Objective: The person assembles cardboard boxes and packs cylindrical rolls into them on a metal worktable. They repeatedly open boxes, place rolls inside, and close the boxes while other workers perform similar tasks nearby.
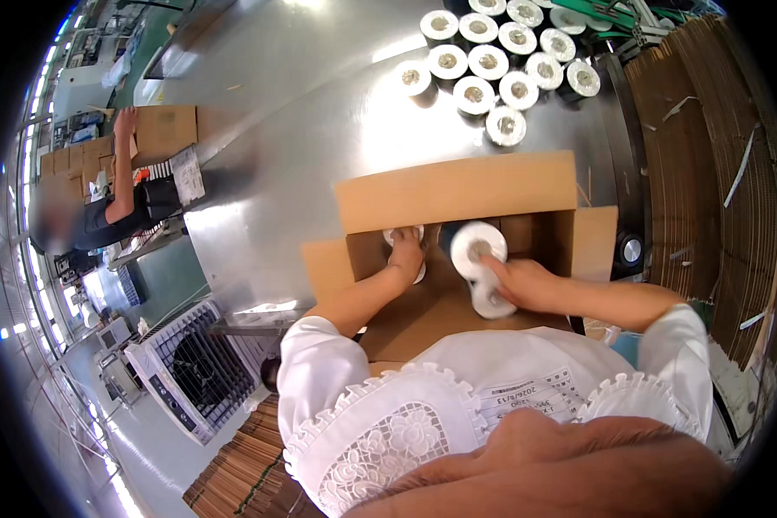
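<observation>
An open cardboard carton (457, 190) stands before me on the metal table, its flaps folded outward. Inside it at the left, my left hand (407, 252) is closed on white-ended rolls (419, 274), which the fingers partly cover. My right hand (527, 285) grips a pair of rolls (478, 248) by their white round ends, tilted over the carton's opening. These rolls have dark sides and look slightly blurred. Part of the carton floor shows as bare brown board between my hands.
Several white-topped dark rolls (489, 62) stand grouped on the metal table (302, 112) beyond the carton. Flattened cardboard (682, 173) is stacked at the right. Another person (104, 211) works with a carton (166, 131) at the left. A black-grilled appliance (194, 367) stands lower left.
</observation>
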The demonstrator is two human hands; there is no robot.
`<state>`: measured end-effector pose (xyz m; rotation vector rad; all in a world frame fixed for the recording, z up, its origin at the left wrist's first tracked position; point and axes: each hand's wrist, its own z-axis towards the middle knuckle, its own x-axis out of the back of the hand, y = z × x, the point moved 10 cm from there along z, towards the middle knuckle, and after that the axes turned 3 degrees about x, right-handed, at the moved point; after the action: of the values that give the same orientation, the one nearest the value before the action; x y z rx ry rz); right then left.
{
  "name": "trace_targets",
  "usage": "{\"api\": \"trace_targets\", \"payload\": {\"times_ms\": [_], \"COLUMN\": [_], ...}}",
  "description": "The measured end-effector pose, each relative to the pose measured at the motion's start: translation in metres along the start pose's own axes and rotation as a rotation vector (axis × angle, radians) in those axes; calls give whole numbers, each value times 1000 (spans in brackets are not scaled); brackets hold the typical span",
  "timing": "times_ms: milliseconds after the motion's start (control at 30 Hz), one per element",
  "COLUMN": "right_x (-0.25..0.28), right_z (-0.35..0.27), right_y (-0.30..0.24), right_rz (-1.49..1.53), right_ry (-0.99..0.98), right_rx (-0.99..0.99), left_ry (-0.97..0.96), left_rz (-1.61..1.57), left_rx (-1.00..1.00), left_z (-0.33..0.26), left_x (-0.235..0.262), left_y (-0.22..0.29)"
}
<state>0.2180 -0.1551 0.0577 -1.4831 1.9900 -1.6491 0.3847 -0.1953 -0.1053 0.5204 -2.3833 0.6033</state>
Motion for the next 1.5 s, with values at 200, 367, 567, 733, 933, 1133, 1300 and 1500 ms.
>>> {"api": "trace_targets", "payload": {"times_ms": [200, 367, 567, 733, 933, 1133, 1300, 1500], "right_x": [-129, -74, 218, 172, 138, 136, 149, 192], "right_z": [152, 136, 57, 90, 126, 128, 125, 51], "right_y": [88, -5, 76, 224, 263, 270, 290, 263], "right_rz": [86, 94, 348, -256, -99, 103, 42, 178], "right_ry": [-6, -414, 961, 256, 316, 522, 540, 648], "right_rx": [-312, 153, -83, -400, -556, -613, -561, -122], "left_ry": [-462, -104, 752, 662, 645, 668, 454, 602], "left_rz": [-397, -1349, -420, -69, 18, -208, -43, -711], "left_rx": [-104, -625, -185, -417, -443, -500, -460, -171], "left_z": [-6, -18, 161, 258, 257, 255, 254, 107], "left_x": [-33, 229, 253, 259, 275, 233, 237, 288], "left_y": [5, -83, -155, -106, -94, -102, -97, -207]}}
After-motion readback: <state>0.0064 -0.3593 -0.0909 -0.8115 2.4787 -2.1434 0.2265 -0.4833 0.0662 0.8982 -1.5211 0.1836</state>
